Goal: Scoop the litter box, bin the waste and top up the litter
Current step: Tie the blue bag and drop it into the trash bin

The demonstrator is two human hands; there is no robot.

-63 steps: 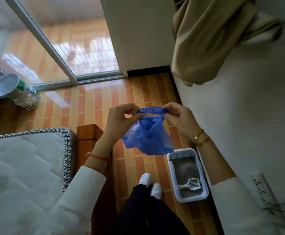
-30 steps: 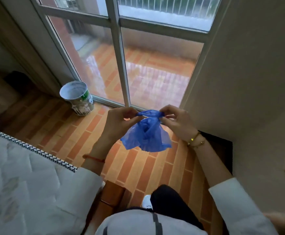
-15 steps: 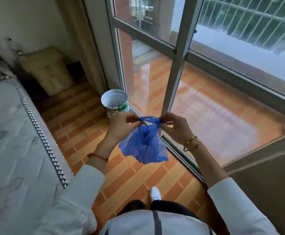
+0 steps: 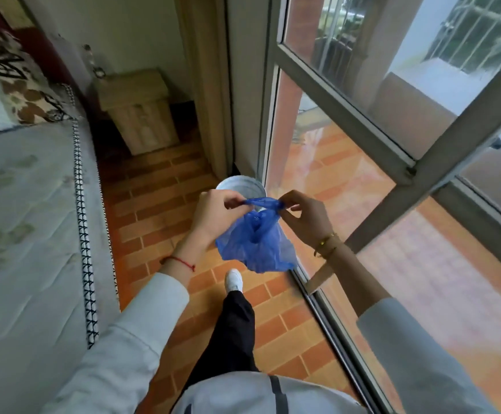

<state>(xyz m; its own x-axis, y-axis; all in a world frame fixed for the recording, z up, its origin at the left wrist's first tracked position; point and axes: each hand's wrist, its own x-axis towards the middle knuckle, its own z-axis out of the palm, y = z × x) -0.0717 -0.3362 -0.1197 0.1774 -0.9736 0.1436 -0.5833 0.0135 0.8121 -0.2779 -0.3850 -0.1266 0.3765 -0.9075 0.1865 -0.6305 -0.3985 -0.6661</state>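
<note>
1. The left hand [image 4: 216, 218] is pinching one end of the twisted neck of the blue plastic bag [image 4: 256, 243], thumb and forefinger closed narrowly on the plastic.
2. The right hand [image 4: 304, 215] is pinching the other end in the same way, so the neck is stretching taut between the two hands (probably to keep the mouth closed, or to tie it).
3. The bag's bulging body is hanging below the neck, apart from the floor; its contents are not visible through the plastic, though the task suggests scooped waste.
4. A white bucket-like bin [image 4: 241, 186] is standing on the brick-patterned floor [image 4: 153, 210] just beyond the hands, beside the glass door frame [image 4: 268, 115]; the bag is hovering near its open top, likely for dropping in.
5. The mattress [image 4: 25, 222] is lying to the left; one white shoe [image 4: 233, 279] is stepping toward the bin.
6. The litter box is not appearing in this view.
</note>
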